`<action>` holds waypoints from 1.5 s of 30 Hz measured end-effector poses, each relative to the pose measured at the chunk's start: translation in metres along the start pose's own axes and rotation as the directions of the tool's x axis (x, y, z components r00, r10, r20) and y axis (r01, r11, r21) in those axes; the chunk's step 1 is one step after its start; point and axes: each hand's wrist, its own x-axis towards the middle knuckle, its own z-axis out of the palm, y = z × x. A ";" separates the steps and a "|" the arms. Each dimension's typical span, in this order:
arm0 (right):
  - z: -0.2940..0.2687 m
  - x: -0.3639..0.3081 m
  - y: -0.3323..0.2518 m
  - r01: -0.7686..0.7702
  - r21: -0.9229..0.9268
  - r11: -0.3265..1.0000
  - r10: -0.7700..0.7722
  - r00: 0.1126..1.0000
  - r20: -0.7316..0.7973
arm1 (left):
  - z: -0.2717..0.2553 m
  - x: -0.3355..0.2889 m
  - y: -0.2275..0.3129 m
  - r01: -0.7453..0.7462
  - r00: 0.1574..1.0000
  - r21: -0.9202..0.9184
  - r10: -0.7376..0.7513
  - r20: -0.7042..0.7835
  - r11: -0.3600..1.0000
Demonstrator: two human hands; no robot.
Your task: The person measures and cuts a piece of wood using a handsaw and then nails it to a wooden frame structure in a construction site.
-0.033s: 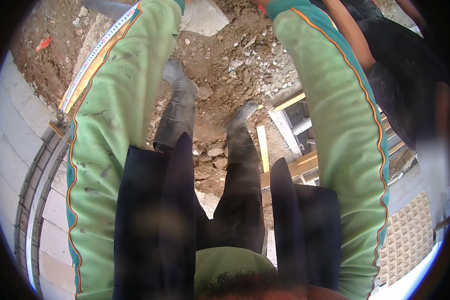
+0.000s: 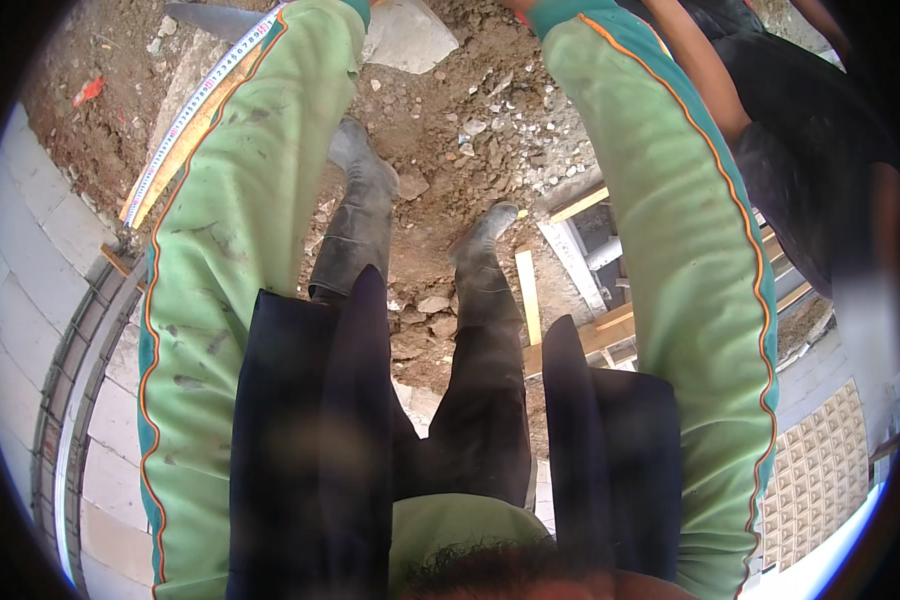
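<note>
Nothing has shifted since the earlier frame: both arms, both boots and the ground lie just as they did.

From my seat I see the two arms stretched up and away. The left sleeve (image 2: 240,250) and the right sleeve (image 2: 680,250) are pale green with orange piping and run to the top edge. The left hand is cut off by that edge, so I cannot tell whether it is wide, narrow or holding anything. The same goes for the right hand: only a reddish sliver shows past its teal cuff, too little to judge.

My landmark is the pale stone slab (image 2: 410,35), which lies on the dirt at the top, between the two cuffs and just beside the left one. Left of the slab, a measuring rule (image 2: 198,105) lies on a yellow bar and runs slantwise down along the outer side of the left sleeve. Further left of the slab, well apart, a small red scrap (image 2: 88,90) sits on the soil.

Below the slab stand two dark rubber boots, the left boot (image 2: 365,200) nearer to it and the right boot (image 2: 485,250) lower and to the right, on brown earth strewn with rubble (image 2: 490,120). Below and right of the slab, light wooden slats (image 2: 527,290) lie by the right boot. Far right of the slab, past the right sleeve, sits a dark round tub (image 2: 820,170).
</note>
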 end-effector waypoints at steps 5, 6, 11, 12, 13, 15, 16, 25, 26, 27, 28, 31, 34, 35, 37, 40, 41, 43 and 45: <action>-0.008 0.000 0.001 -0.015 -0.001 1.000 0.015 1.000 0.023 | -0.009 -0.016 0.014 -0.049 0.999 0.084 0.049 -0.001 0.995; -0.010 0.002 0.000 -0.014 0.002 1.000 0.014 1.000 0.017 | -0.010 -0.012 0.013 -0.060 0.998 0.049 0.058 0.030 0.997; -0.019 0.004 -0.008 0.006 0.023 1.000 -0.007 1.000 0.020 | 0.000 -0.011 -0.007 -0.122 0.992 0.048 0.121 0.018 0.991; -0.019 0.000 -0.006 -0.002 0.018 1.000 0.002 1.000 0.020 | 0.009 -0.021 -0.003 -0.142 0.987 0.145 0.152 -0.056 0.979; -0.020 -0.002 -0.009 -0.002 0.041 0.999 0.000 0.999 0.038 | 0.004 -0.029 -0.001 -0.151 0.981 0.165 0.169 -0.099 0.975; -0.015 -0.011 -0.008 -0.003 0.063 0.998 0.000 0.999 0.052 | -0.004 -0.045 0.003 -0.165 0.961 0.205 0.204 -0.185 0.965; -0.010 -0.016 -0.004 0.004 0.048 0.999 -0.003 1.000 -0.019 | -0.012 -0.041 -0.003 -0.151 0.982 0.241 0.173 -0.072 0.959; -0.025 -0.192 -0.057 -0.280 0.420 0.863 0.111 0.917 0.382 | -0.105 -0.169 -0.259 -0.627 0.740 0.592 0.626 0.247 0.507; -0.015 -0.218 -0.054 -0.404 0.429 0.808 0.160 0.851 0.501 | -0.108 -0.190 -0.271 -0.576 0.813 0.612 0.451 0.367 0.541; -0.001 -0.242 -0.055 -0.524 0.418 0.742 0.194 0.765 0.614 | -0.108 -0.206 -0.283 -0.522 0.847 0.639 0.254 0.467 0.565; 0.010 -0.262 -0.062 -0.524 0.419 0.742 0.193 0.765 0.615 | -0.102 -0.220 -0.288 -0.616 0.784 0.560 0.364 0.503 0.554; 0.040 -0.297 -0.089 -0.598 0.425 0.680 0.180 0.697 0.694 | -0.048 -0.242 -0.268 -0.707 0.694 0.341 0.517 0.501 0.619; 0.077 -0.296 -0.120 -0.690 0.440 0.575 0.157 0.621 0.768 | 0.014 -0.223 -0.189 -0.768 0.636 0.304 0.615 0.466 0.564; 0.096 -0.301 -0.122 -0.684 0.445 0.578 0.153 0.626 0.765 | 0.021 -0.211 -0.160 -0.769 0.636 0.216 0.681 0.364 0.602; 0.134 -0.318 -0.123 -0.764 0.432 0.479 0.353 0.619 0.702 | 0.016 -0.180 -0.112 -0.699 0.709 0.231 0.699 0.096 0.677; 0.174 -0.312 -0.113 -0.911 0.244 0.331 0.457 0.381 0.803 | -0.018 -0.129 -0.087 -0.623 0.697 0.326 0.694 -0.181 0.711; 0.193 -0.322 -0.107 -0.932 0.165 0.321 0.556 0.327 0.764 | -0.024 -0.119 -0.082 -0.656 0.628 0.405 0.758 -0.175 0.637; 0.221 -0.333 -0.098 -0.931 0.180 0.318 0.591 0.343 0.730 | -0.041 -0.100 -0.065 -0.692 0.542 0.480 0.827 -0.146 0.539; 0.228 -0.323 -0.103 -0.889 0.202 0.411 0.656 0.442 0.612 | -0.067 -0.093 -0.055 -0.592 0.733 0.396 0.673 -0.099 0.702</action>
